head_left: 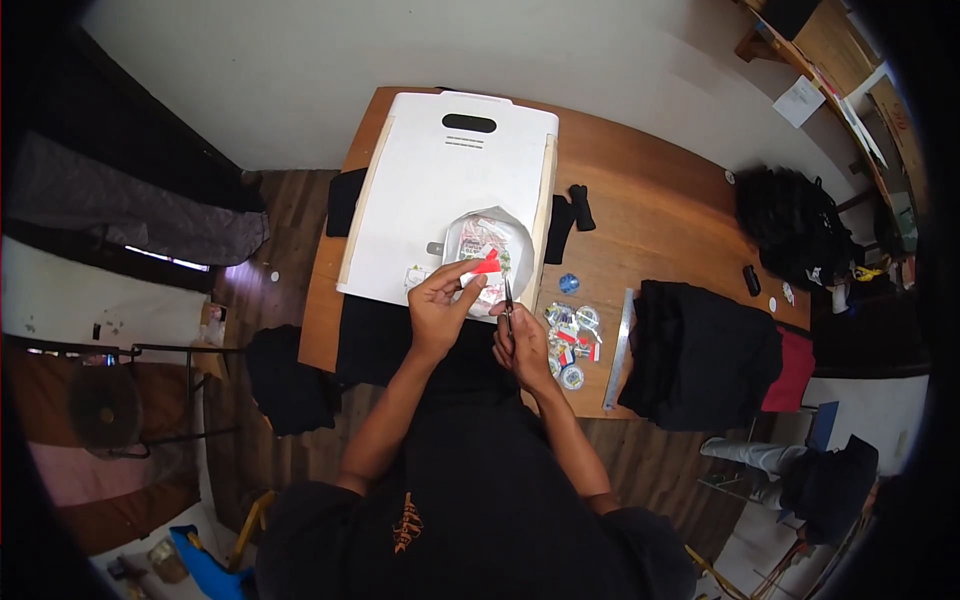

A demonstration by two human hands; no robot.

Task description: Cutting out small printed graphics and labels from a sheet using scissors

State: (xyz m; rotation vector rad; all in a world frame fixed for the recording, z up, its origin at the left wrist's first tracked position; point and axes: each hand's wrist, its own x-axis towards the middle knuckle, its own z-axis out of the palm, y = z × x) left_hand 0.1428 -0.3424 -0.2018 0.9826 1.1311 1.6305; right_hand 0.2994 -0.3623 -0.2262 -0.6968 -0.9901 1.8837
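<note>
My left hand [438, 315] pinches a small red and white sticker-like piece [487, 266] between thumb and fingers. Close beside it, my right hand [525, 350] is closed around a slim dark pointed tool [508, 292], its tip upward; it looks like small scissors or tweezers, too small to tell. Below the piece lies an opened white pouch or bag [524, 245] with printed red and green cut-outs inside. It rests on a large white panel [400, 200] with a dark oval slot. More colourful cut-outs [573, 335] lie on the table, right of my right hand.
The wooden table [650, 215] carries a blue round item [569, 283], a metal ruler [619, 348] and folded black cloth [690, 350]. A black bag [800, 225] sits at the far right. Another person [830, 490] is at the lower right, and a fan [105, 405] stands at left.
</note>
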